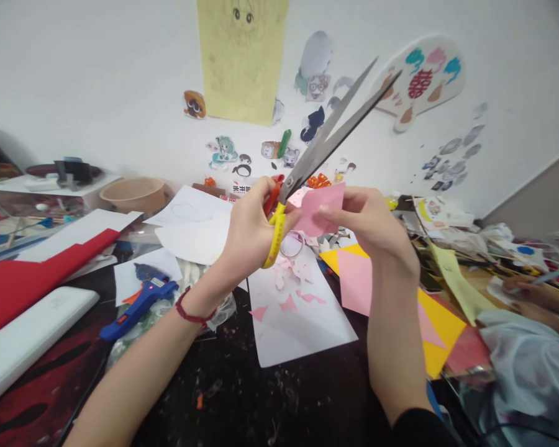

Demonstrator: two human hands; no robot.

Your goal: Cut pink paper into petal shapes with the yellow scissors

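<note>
My left hand (254, 223) is closed round the yellow and red handles of a pair of scissors (323, 139). Their long blades point up and to the right, slightly parted. Just right of the handles, my right hand (372, 217) pinches a small pink piece of paper (323, 208) between thumb and fingers. The pink paper is held below the blades, near the pivot. Under both hands lies a white sheet (302, 335) with several pink scraps (287, 303) on it. A roll of clear tape (292, 244) sits at that sheet's far end, partly hidden.
A blue glue gun (142, 304) lies left of my left forearm. Yellow and pink paper sheets (354, 279) lie under my right forearm. A white box (32, 335) and red card (51, 267) are at left. At far right, another person's hand (535, 298) holds a pen-like tool.
</note>
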